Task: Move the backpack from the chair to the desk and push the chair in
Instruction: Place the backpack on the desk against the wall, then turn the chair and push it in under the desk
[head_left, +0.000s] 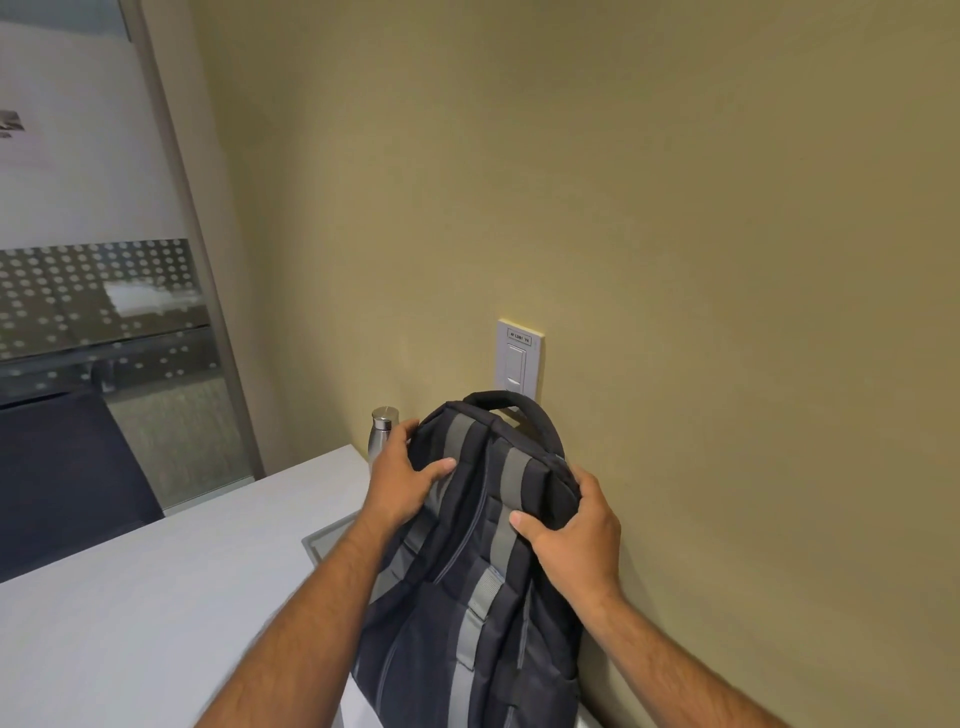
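Item one: dark navy fabric backpack with grey webbing straps (483, 561), standing upright on the pale grey desk top (156, 613), right side, against the olive wall (675, 208). Your left hand (400, 478) grasps its upper left shoulder; your right hand (571, 530) grips its upper right edge. Far left behind it: brushed steel bottle (382, 434). Above: white wall switch plate (518, 358).

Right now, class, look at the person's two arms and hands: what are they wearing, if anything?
Nothing shows on either. The left hand and right hand are bare, with no gloves, rings or watch in view. Both forearms are uncovered and hairy as far as the frame shows; no sleeve reaches into view.
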